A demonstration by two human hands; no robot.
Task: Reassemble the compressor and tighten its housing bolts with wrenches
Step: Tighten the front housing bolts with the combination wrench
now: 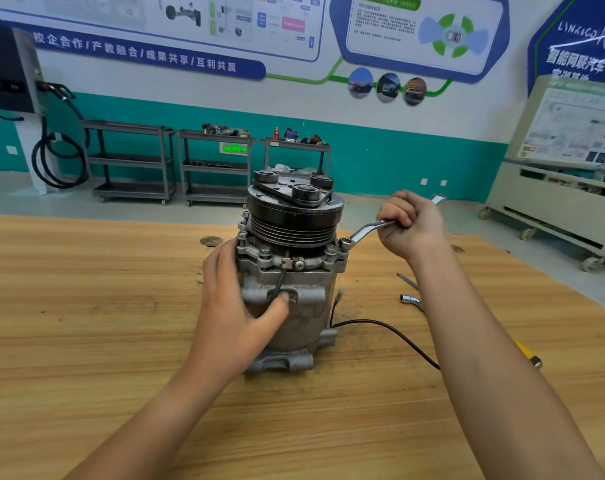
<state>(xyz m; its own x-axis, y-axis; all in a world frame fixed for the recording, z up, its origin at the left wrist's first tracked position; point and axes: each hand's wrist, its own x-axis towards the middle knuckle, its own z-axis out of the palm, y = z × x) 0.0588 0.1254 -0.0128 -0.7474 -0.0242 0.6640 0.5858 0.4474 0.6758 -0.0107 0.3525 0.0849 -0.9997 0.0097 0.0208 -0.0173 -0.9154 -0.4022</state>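
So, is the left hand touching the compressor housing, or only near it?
Touching. The head view shows the left hand wrapped around the compressor housing, its thumb pressed against the grey metal with no gap.

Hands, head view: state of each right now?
Left hand: closed around the compressor body, steadying it.
Right hand: closed on the wrench handle, ring end set at the compressor's flange.
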